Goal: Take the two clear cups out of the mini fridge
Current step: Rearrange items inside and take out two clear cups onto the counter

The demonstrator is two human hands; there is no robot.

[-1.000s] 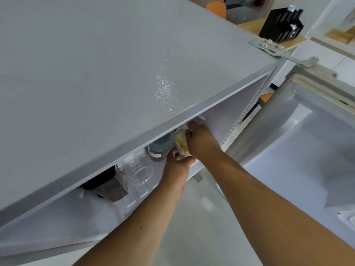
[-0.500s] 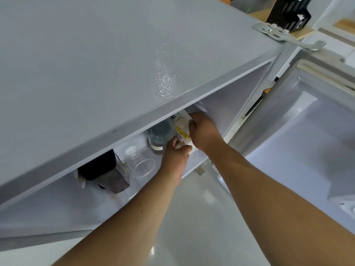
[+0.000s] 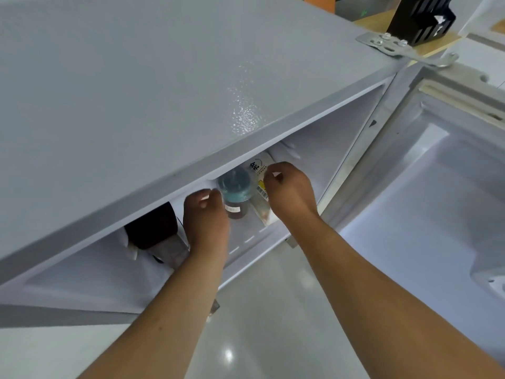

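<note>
The mini fridge (image 3: 136,91) stands open and I look down over its grey top onto the upper shelf. My left hand (image 3: 206,222) reaches onto the shelf between a dark container (image 3: 153,228) and a blue-lidded bottle (image 3: 235,187), fingers curled. It covers the spot where a clear cup stood, and no clear cup shows now. My right hand (image 3: 289,192) grips the top edge of a white printed packet (image 3: 258,166) standing right of the bottle.
The fridge door (image 3: 437,187) hangs open to the right, its white inner liner facing me. A metal hinge bracket (image 3: 396,47) sits at the fridge's top right corner. Behind it a black slotted rack (image 3: 420,17) stands on a wooden surface. Glossy pale floor lies below.
My left hand has let go of the white packet and moved left, over the place of the clear cup. My right hand stays on the packet. The view has tilted down slightly.
</note>
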